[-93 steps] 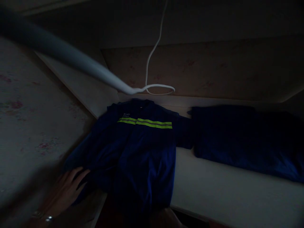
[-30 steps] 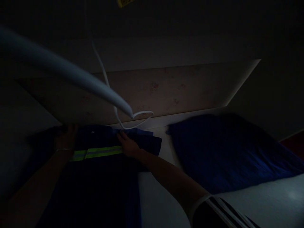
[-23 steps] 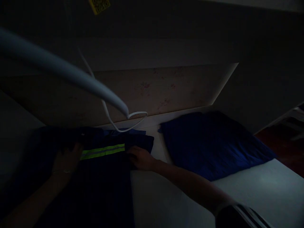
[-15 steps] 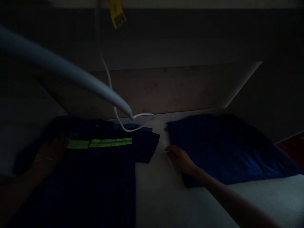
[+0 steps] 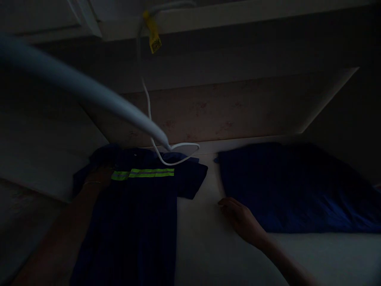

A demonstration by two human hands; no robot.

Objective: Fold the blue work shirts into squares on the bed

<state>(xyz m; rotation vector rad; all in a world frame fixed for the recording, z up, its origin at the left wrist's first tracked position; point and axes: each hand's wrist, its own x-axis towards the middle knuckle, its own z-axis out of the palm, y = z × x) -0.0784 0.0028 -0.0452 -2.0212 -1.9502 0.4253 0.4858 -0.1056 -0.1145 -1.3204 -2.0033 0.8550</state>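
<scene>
A dark blue short-sleeved shirt (image 5: pixel 149 222) with a yellow-green and grey reflective stripe lies spread on the white surface. At its left shoulder, my left hand (image 5: pixel 102 176) is closed on the fabric; the fingertips are hard to make out in the dark. Over the pale strip right of the shirt is my right hand (image 5: pixel 238 216), fingers curled in and nothing visible in them. Close beside it lies a second dark blue cloth (image 5: pixel 285 186), spread out flat with some wrinkles; its kind is unclear.
A thick pale rod (image 5: pixel 119 109) crosses the upper left, close to the camera. From it a white cord (image 5: pixel 149 103) loops down over the shirt collar. A yellow tag (image 5: pixel 154 39) hangs by the upper ledge (image 5: pixel 208 20). A flower-patterned panel (image 5: pixel 208 113) stands behind.
My left hand has moved right, bringing the shirt's left side inward, and less of the stripe's left part shows. My right hand sits slightly lower. The view has shifted, showing more of the upper ledge.
</scene>
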